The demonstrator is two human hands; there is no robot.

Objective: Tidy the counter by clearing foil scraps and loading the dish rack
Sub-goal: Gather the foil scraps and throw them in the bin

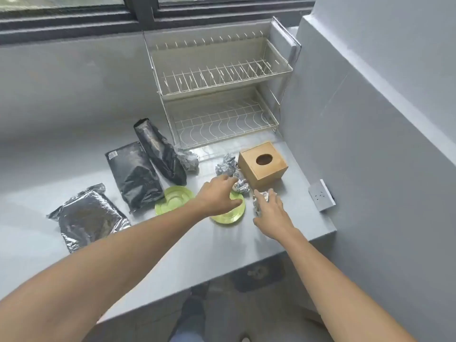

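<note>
Beside the wooden box, foil scraps lie at both spread hands' fingertips: left hand, right hand.

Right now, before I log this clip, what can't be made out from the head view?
- Right green plate: its middle is hidden under the left hand.
- Foil scrap by the right hand: the fingers cover part of it, so whether it is gripped is unclear.
- Label on the middle dark pouch: too small to read.
- Inside of the wooden tissue box: its opening is dark.
</note>
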